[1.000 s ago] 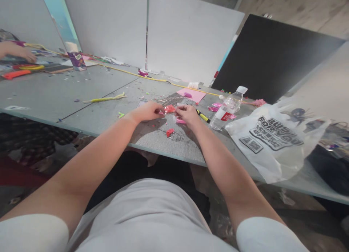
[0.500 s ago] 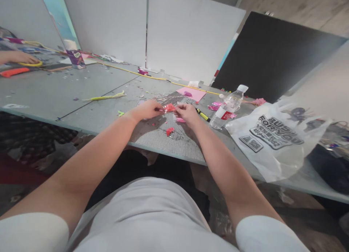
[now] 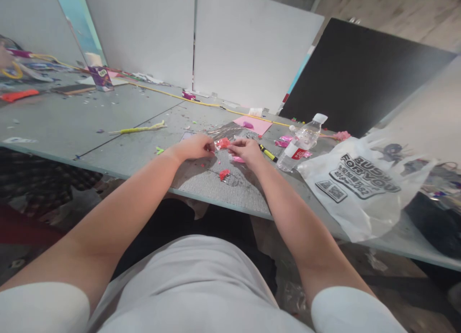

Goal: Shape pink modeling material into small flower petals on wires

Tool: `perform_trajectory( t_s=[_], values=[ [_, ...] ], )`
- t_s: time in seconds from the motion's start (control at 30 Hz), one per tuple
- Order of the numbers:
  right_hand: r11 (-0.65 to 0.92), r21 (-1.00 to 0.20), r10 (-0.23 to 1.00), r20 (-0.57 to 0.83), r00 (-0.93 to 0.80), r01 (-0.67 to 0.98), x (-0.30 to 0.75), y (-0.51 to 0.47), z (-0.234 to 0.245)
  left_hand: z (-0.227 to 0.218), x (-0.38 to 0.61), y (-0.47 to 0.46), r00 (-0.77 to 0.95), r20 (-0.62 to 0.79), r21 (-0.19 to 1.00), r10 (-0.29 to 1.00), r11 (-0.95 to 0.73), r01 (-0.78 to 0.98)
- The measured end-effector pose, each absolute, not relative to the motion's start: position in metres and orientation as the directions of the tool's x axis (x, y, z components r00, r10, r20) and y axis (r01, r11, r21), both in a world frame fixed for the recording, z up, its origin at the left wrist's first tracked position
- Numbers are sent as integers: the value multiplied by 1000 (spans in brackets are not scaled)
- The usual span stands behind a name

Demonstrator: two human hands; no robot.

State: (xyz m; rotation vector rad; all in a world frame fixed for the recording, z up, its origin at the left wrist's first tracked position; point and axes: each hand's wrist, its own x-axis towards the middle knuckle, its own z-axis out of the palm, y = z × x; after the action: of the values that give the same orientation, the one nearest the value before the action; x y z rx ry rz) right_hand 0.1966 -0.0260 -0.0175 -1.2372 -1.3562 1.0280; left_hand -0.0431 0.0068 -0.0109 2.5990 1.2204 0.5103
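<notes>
A red-orange lump [image 3: 222, 143] that looks like modelling clay in a clear wrapper lies between my hands on the grey table. My left hand [image 3: 199, 146] is at its left with the fingers curled together; whatever they pinch is hidden. At the lump's right edge, the thumb and forefinger of my right hand [image 3: 248, 150] are pressed together, and I cannot make out what is in them. Closer to me, a red clay piece [image 3: 224, 174] sits on a thin wire loop [image 3: 230, 180]. Under my right hand a pink piece [image 3: 237, 159] shows in part.
Right of my hands are a yellow-black marker [image 3: 268, 153], a clear plastic bottle [image 3: 300, 145] and a white plastic bag [image 3: 363, 189]. Behind lie thin wires [image 3: 226, 129] and pink paper [image 3: 257, 124]. A yellow-green twisted strip [image 3: 139, 129] lies left. Another person's hand [image 3: 5, 58] is far left, blurred.
My left hand's fingers have drawn slightly down and away from the wrapped lump. My right hand has shifted a little. The other person's hand at far left has lifted with the yellow-handled tool.
</notes>
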Motion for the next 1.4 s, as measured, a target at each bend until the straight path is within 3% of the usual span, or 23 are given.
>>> perform_trajectory(
  t_s=[0.5,1.2,1.4],
  values=[
    [100,-973,995,103,5,209,196,-20,-21,-10,-41,7,620,200,334,758,-648,684],
    [172,-958,984,180,14,228,197,-25,-22,-9,-43,5,649,201,340,734,-674,656],
    [173,-966,985,173,-17,194,191,-31,-13,-4,-41,-2,601,268,377,753,-656,654]
  ],
)
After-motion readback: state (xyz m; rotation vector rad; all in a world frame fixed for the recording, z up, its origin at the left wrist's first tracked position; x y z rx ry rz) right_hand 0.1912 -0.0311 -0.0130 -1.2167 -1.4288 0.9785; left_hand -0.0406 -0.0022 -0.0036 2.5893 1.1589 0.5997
